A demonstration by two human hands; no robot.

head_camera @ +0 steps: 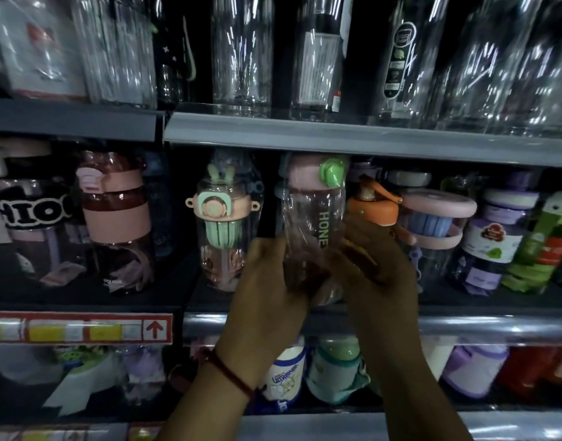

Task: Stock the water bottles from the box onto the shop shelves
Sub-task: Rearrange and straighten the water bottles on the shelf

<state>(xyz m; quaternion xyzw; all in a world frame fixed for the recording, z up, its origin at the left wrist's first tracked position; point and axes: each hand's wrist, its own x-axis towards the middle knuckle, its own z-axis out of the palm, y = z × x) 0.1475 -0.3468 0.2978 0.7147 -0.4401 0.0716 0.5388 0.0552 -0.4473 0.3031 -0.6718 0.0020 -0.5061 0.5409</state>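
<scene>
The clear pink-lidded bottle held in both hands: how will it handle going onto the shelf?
Probably light: the clear bottle looks empty. Its shiny plastic wrap may be slippery, which would suit the left hand and right hand both gripping its base. Tall and narrow, it could tip against the orange-lidded bottle if nudged.

price strip (79, 329): red frame, yellow tags | arrow (154, 329): points up
</scene>
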